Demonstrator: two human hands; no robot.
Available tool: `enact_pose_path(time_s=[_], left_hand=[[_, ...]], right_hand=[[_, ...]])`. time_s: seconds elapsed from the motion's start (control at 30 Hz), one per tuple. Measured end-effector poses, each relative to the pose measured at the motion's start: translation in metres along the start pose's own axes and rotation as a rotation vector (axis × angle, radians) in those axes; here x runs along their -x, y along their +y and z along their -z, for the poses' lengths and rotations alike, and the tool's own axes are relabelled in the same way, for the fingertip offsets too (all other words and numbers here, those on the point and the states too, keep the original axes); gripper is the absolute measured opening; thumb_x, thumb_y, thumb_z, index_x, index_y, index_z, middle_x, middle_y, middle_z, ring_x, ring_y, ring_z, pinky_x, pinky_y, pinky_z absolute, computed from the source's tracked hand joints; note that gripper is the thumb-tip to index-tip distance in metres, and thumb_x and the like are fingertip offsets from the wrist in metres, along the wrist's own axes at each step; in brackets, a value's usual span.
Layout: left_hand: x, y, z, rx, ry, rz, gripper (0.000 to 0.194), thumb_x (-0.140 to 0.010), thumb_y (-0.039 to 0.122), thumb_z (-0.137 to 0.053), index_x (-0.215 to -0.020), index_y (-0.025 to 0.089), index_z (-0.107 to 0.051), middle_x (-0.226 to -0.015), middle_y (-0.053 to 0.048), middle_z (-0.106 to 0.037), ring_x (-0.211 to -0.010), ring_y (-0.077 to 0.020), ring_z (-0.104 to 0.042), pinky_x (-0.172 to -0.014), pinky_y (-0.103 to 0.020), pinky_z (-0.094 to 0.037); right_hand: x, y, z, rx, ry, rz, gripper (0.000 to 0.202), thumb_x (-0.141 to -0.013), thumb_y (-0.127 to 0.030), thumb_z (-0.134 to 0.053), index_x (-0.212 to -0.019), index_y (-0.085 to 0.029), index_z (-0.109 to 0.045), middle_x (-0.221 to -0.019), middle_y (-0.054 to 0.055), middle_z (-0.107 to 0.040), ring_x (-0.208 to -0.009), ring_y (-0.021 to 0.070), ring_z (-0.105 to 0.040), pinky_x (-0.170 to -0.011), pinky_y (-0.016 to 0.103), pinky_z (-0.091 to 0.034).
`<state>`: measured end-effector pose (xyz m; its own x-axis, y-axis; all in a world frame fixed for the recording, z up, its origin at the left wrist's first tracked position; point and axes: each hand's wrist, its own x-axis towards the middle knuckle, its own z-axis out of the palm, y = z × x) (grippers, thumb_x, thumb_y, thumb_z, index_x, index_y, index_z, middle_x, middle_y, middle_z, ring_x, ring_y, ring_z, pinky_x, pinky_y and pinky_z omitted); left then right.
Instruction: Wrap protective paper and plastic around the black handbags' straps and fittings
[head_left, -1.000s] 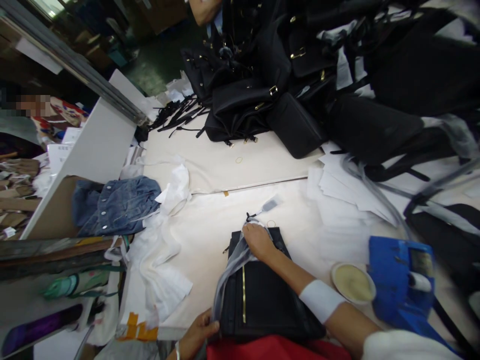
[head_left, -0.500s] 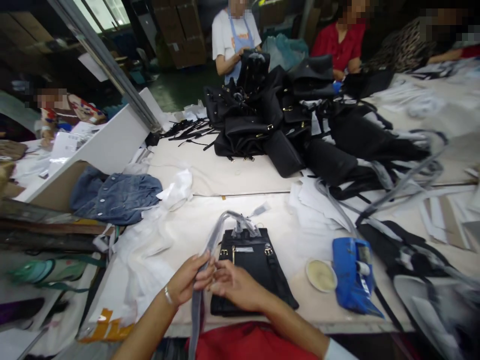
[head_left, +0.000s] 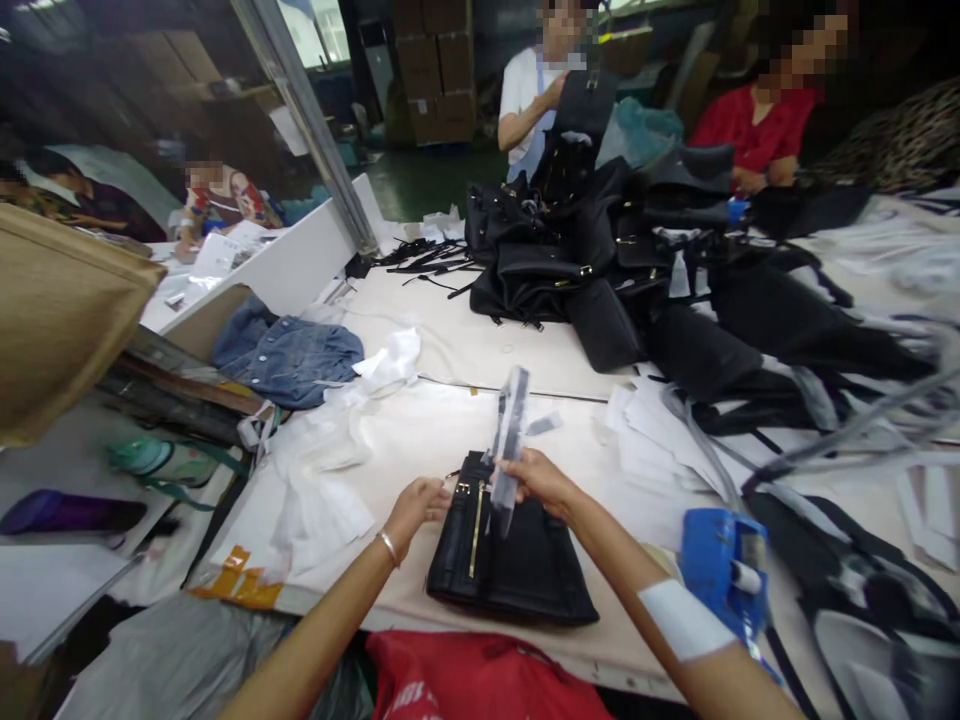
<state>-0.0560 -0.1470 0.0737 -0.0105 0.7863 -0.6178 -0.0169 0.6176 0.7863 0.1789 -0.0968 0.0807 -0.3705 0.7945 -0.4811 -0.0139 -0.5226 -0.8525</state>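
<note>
A small black backpack (head_left: pixel 517 570) with a gold zip and a buckle lies on the table in front of me. My right hand (head_left: pixel 538 478) is closed on a folded plastic-wrapped strap (head_left: pixel 510 430), which it holds up over the top of the backpack. At the backpack's upper left edge is my left hand (head_left: pixel 420 508), fingers stretched towards the buckle and apparently holding nothing. Whether its fingertips touch the backpack I cannot tell. The right hand and the strap cover part of the backpack's top.
Black bags (head_left: pixel 555 250) are heaped across the far side. A blue tape-covered holder (head_left: pixel 724 570) stands at right, near paper sheets (head_left: pixel 637 430). A denim garment (head_left: pixel 289 350) and white wrapping (head_left: pixel 322 480) lie left. Several people work beyond; one in white (head_left: pixel 529 100) handles a black bag.
Both hands were together on the long wrapped strap left of the backpack. Now the strap is folded in my right hand above the backpack, and my left hand has come away. The view has shifted left.
</note>
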Motion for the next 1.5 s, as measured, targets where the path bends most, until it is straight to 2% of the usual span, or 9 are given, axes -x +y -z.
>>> enact_pose_path(time_s=[0.17,0.33,0.47,0.67,0.8,0.93,1.1,1.23,1.5], left_hand=[[0.034,-0.043,0.014,-0.346,0.068,-0.053,0.037,-0.079,0.05,-0.049,-0.09,0.015,-0.057,-0.085,-0.007,-0.064,-0.077,-0.0197,-0.062,-0.065,-0.031,-0.047],[0.041,-0.046,-0.017,-0.855,0.163,-0.41,0.034,-0.078,0.042,-0.055,-0.102,0.019,-0.053,-0.101,-0.007,-0.057,-0.093,-0.0213,-0.056,-0.08,-0.034,-0.044],[0.038,-0.047,-0.034,-1.123,0.233,-0.555,0.022,-0.079,0.027,-0.051,-0.099,0.017,-0.051,-0.1,-0.008,-0.053,-0.096,-0.0223,-0.053,-0.086,-0.036,-0.042],[0.034,-0.054,-0.034,-1.093,0.12,-0.768,0.017,-0.083,0.029,-0.045,-0.094,0.019,-0.054,-0.098,-0.01,-0.059,-0.095,-0.0269,-0.054,-0.086,-0.042,-0.042],[0.039,-0.04,-0.037,-0.707,-0.144,-0.501,0.028,-0.081,0.045,-0.049,-0.097,0.022,-0.054,-0.083,-0.003,-0.065,-0.075,-0.0221,-0.061,-0.07,-0.034,-0.047],[0.045,-0.029,-0.045,-0.378,-0.366,-0.18,0.039,-0.075,0.054,-0.055,-0.091,0.019,-0.054,-0.062,0.002,-0.061,-0.048,-0.0132,-0.051,-0.05,-0.025,-0.042],[0.031,-0.041,-0.044,-0.253,-0.256,-0.066,0.052,-0.068,0.065,-0.052,-0.081,0.015,-0.055,-0.044,0.006,-0.049,-0.033,-0.0088,-0.035,-0.036,-0.022,-0.03],[0.028,-0.046,-0.044,-0.295,-0.243,-0.099,0.052,-0.07,0.065,-0.05,-0.085,0.016,-0.055,-0.045,0.005,-0.052,-0.031,-0.0083,-0.035,-0.035,-0.021,-0.027],[0.04,-0.043,-0.048,-0.225,-0.159,-0.166,0.046,-0.075,0.056,-0.053,-0.098,0.016,-0.056,-0.051,0.006,-0.055,-0.037,-0.0075,-0.038,-0.041,-0.019,-0.032]], right_hand=[[-0.064,-0.005,0.063,0.222,0.39,0.008,0.032,-0.079,-0.024,-0.052,-0.109,-0.012,-0.051,-0.105,0.015,-0.064,-0.086,0.0212,-0.064,-0.065,0.03,-0.053],[-0.046,0.023,0.09,0.483,0.545,0.04,0.035,-0.076,-0.02,-0.054,-0.11,-0.014,-0.054,-0.12,0.014,-0.056,-0.116,0.0251,-0.049,-0.093,0.035,-0.04],[0.017,0.07,0.07,0.619,0.517,0.08,0.019,-0.078,-0.022,-0.052,-0.094,-0.019,-0.063,-0.102,0.006,-0.064,-0.1,0.0211,-0.058,-0.092,0.033,-0.04],[0.11,0.131,0.008,0.716,0.683,0.259,0.034,-0.082,-0.021,-0.048,-0.115,-0.016,-0.053,-0.113,0.011,-0.058,-0.107,0.021,-0.053,-0.093,0.032,-0.04],[0.148,0.133,-0.008,0.666,0.681,0.308,0.027,-0.085,-0.027,-0.048,-0.109,-0.021,-0.059,-0.115,0.007,-0.06,-0.108,0.0196,-0.054,-0.093,0.03,-0.041],[0.176,0.127,0.02,0.602,0.578,0.18,0.025,-0.089,-0.032,-0.042,-0.089,-0.02,-0.064,-0.079,0.0,-0.067,-0.076,0.0154,-0.063,-0.069,0.024,-0.045],[0.188,0.122,0.087,0.824,0.935,-0.021,0.02,-0.087,-0.023,-0.041,-0.086,-0.017,-0.061,-0.08,0.004,-0.066,-0.075,0.0159,-0.061,-0.067,0.024,-0.041],[0.183,0.117,0.119,0.861,0.93,-0.018,0.023,-0.083,-0.011,-0.037,-0.089,-0.015,-0.059,-0.077,0.004,-0.066,-0.068,0.0139,-0.06,-0.062,0.022,-0.04],[0.149,0.126,0.098,1.093,0.75,0.035,0.028,-0.082,-0.008,-0.041,-0.104,-0.017,-0.057,-0.101,0.008,-0.062,-0.096,0.0187,-0.055,-0.084,0.028,-0.038]])
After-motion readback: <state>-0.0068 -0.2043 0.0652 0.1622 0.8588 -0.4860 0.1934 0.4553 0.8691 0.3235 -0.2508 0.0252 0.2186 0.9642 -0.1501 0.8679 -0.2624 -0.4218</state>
